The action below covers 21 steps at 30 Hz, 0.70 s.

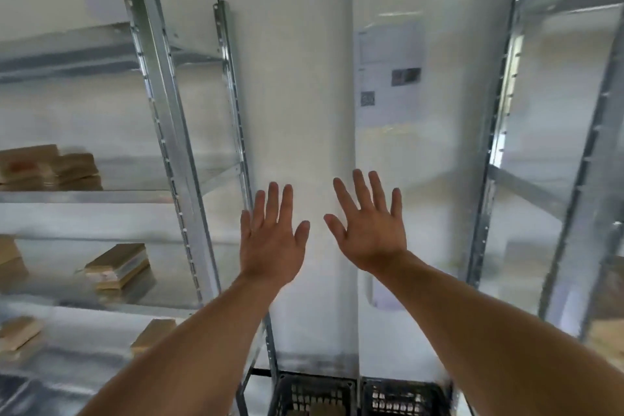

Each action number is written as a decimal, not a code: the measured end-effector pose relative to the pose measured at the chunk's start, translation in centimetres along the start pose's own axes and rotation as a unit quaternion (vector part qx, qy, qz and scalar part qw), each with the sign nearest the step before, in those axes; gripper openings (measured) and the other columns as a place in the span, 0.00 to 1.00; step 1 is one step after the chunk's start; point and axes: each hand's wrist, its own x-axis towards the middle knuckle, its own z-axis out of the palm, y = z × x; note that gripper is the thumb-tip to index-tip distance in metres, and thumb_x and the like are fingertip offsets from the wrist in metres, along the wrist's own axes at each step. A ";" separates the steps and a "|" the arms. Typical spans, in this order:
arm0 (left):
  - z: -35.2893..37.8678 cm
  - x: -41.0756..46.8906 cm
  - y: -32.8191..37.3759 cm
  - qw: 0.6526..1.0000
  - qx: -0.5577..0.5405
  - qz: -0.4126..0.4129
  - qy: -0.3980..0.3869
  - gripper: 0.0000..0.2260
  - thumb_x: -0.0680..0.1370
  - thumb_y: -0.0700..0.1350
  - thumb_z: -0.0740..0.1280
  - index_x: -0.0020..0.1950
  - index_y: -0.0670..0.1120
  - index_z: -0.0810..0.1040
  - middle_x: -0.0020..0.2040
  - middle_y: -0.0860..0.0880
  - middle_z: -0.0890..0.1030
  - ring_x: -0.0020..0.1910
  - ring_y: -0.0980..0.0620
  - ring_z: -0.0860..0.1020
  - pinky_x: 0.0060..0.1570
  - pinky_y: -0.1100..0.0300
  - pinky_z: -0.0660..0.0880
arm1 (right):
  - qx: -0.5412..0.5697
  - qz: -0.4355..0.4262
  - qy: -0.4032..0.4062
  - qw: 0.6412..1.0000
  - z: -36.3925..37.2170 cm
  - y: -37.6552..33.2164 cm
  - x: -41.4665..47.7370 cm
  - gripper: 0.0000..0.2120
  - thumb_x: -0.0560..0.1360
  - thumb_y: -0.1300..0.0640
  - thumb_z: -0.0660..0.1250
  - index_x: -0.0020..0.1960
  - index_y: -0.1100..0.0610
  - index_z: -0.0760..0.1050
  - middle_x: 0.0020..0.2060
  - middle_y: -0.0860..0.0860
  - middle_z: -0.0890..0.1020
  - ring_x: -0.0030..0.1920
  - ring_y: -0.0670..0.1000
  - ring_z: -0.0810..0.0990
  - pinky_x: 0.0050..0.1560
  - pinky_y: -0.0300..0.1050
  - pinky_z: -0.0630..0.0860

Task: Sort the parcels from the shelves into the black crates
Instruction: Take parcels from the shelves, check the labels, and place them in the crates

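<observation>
**A:** What's nearest?

**B:** Two bare forearms come up from the bottom edge. The left hand [270, 240] and the right hand [369, 230] are raised side by side at the centre of the frame, backs to the camera. The fingers of both are straight and spread. Neither has hold of anything, and the two hands are apart.

**A:** And the crates?

**B:** They stand side by side at the bottom edge, between the forearms. These are the left crate [314, 395] and the right crate [405, 395], both black with latticed walls. Something tan shows in the left crate, but it is cut off too much to name.

**A:** Where are the parcels?

**B:** They are on the metal shelving [162, 111] that fills the left of the frame. A stack of parcels [116, 267], brown and blurred, lies at an angle on the shelf at middle left. One shelf down, the lower parcels [20, 336] sit at the left edge, with another beside the left forearm. The higher pile [47, 167] is one shelf above, at the far left.

**A:** Further back?

**B:** A second rack [574, 145] runs down the right edge, and the tan shapes low in it are too blurred to tell. Between the racks stands a white pillar [304, 78]. Just right of it a paper notice [390, 74] hangs on the wall, with print that cannot be read.
</observation>
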 end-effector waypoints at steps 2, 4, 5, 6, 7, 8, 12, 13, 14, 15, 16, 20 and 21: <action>-1.8 0.2 3.6 0.999 -0.016 0.027 0.014 0.30 0.81 0.62 0.39 0.80 0.53 0.35 0.80 0.51 0.36 0.79 0.49 0.36 0.76 0.48 0.38 | -0.021 0.014 0.024 0.999 -3.4 2.4 -1.2 0.33 0.81 0.33 0.41 0.83 0.44 0.47 0.82 0.52 0.48 0.82 0.59 0.44 0.76 0.67 0.41; -3.4 0.3 7.8 0.998 -0.031 0.056 0.023 0.32 0.78 0.63 0.37 0.80 0.53 0.35 0.80 0.50 0.36 0.79 0.47 0.37 0.76 0.47 0.39 | -0.051 0.032 0.024 0.998 -6.5 5.5 -2.6 0.34 0.80 0.32 0.38 0.83 0.43 0.42 0.82 0.51 0.43 0.81 0.59 0.39 0.76 0.66 0.38; -4.0 0.2 10.0 0.996 -0.039 0.071 0.027 0.32 0.78 0.63 0.36 0.79 0.53 0.34 0.80 0.50 0.36 0.79 0.47 0.37 0.76 0.47 0.39 | -0.064 0.044 0.028 0.997 -8.0 7.3 -3.4 0.34 0.80 0.32 0.37 0.82 0.43 0.40 0.82 0.51 0.40 0.81 0.58 0.37 0.76 0.66 0.36; -4.6 0.2 12.2 0.995 -0.050 0.086 0.031 0.32 0.78 0.63 0.36 0.80 0.53 0.34 0.80 0.50 0.36 0.79 0.47 0.37 0.76 0.47 0.39 | -0.076 0.056 0.039 0.995 -9.7 9.0 -4.2 0.33 0.81 0.32 0.38 0.82 0.43 0.39 0.82 0.51 0.39 0.81 0.58 0.35 0.77 0.66 0.36; -5.0 0.1 14.4 0.992 -0.065 0.101 0.035 0.32 0.78 0.63 0.37 0.80 0.53 0.35 0.80 0.50 0.36 0.80 0.47 0.38 0.76 0.47 0.40 | -0.090 0.071 0.047 0.992 -11.3 10.9 -5.2 0.33 0.82 0.33 0.39 0.82 0.43 0.39 0.82 0.50 0.39 0.81 0.57 0.34 0.76 0.65 0.35; -5.3 0.0 16.6 0.989 -0.080 0.117 0.040 0.32 0.78 0.63 0.37 0.80 0.53 0.35 0.80 0.50 0.37 0.80 0.47 0.38 0.76 0.47 0.40 | -0.103 0.088 0.049 0.990 -12.8 12.7 -6.2 0.32 0.82 0.33 0.39 0.82 0.43 0.38 0.82 0.50 0.37 0.80 0.57 0.33 0.76 0.65 0.34; -6.9 -1.4 26.5 0.975 -0.131 0.176 0.044 0.33 0.77 0.66 0.34 0.79 0.54 0.35 0.80 0.51 0.37 0.79 0.47 0.38 0.76 0.48 0.39 | -0.146 0.153 0.036 0.977 -18.6 20.5 -11.0 0.33 0.82 0.32 0.38 0.82 0.42 0.34 0.81 0.49 0.34 0.79 0.56 0.30 0.77 0.65 0.33; -7.3 -2.1 29.3 0.969 -0.152 0.190 0.037 0.33 0.77 0.65 0.34 0.79 0.54 0.35 0.80 0.51 0.36 0.79 0.48 0.37 0.75 0.48 0.38 | -0.156 0.168 0.034 0.973 -20.0 22.7 -12.5 0.32 0.82 0.32 0.38 0.82 0.43 0.35 0.81 0.50 0.34 0.79 0.56 0.30 0.77 0.66 0.34; -7.8 -2.8 32.2 0.963 -0.173 0.202 0.032 0.33 0.76 0.65 0.35 0.79 0.54 0.35 0.80 0.51 0.36 0.79 0.48 0.37 0.75 0.49 0.38 | -0.167 0.184 0.031 0.968 -21.5 24.9 -14.0 0.32 0.82 0.33 0.38 0.82 0.43 0.35 0.81 0.50 0.35 0.80 0.56 0.30 0.78 0.66 0.35; -8.2 -3.5 35.1 0.958 -0.190 0.214 0.030 0.33 0.77 0.64 0.36 0.80 0.54 0.35 0.80 0.51 0.35 0.79 0.48 0.36 0.76 0.48 0.38 | -0.178 0.198 0.028 0.963 -22.9 27.0 -15.6 0.32 0.82 0.33 0.38 0.82 0.43 0.35 0.81 0.50 0.35 0.80 0.56 0.31 0.78 0.66 0.36; -8.5 -4.3 38.0 0.953 -0.203 0.225 0.031 0.31 0.79 0.63 0.38 0.80 0.54 0.35 0.80 0.52 0.35 0.79 0.48 0.36 0.76 0.48 0.38 | -0.188 0.212 0.024 0.959 -24.4 29.1 -17.2 0.32 0.82 0.34 0.39 0.82 0.44 0.35 0.81 0.50 0.36 0.80 0.56 0.31 0.78 0.66 0.36; -9.8 -7.8 49.5 0.935 -0.258 0.243 0.021 0.30 0.83 0.60 0.45 0.80 0.54 0.34 0.80 0.52 0.35 0.79 0.49 0.36 0.76 0.48 0.38 | -0.229 0.254 0.021 0.939 -30.3 37.2 -23.5 0.33 0.81 0.34 0.38 0.82 0.43 0.35 0.81 0.50 0.35 0.80 0.56 0.32 0.77 0.66 0.35; -10.4 -8.7 52.6 0.929 -0.270 0.252 0.019 0.29 0.83 0.60 0.45 0.80 0.54 0.35 0.80 0.52 0.35 0.79 0.49 0.36 0.76 0.48 0.38 | -0.239 0.266 0.022 0.934 -32.0 39.4 -25.2 0.33 0.81 0.34 0.38 0.82 0.43 0.34 0.81 0.50 0.35 0.80 0.56 0.32 0.77 0.65 0.34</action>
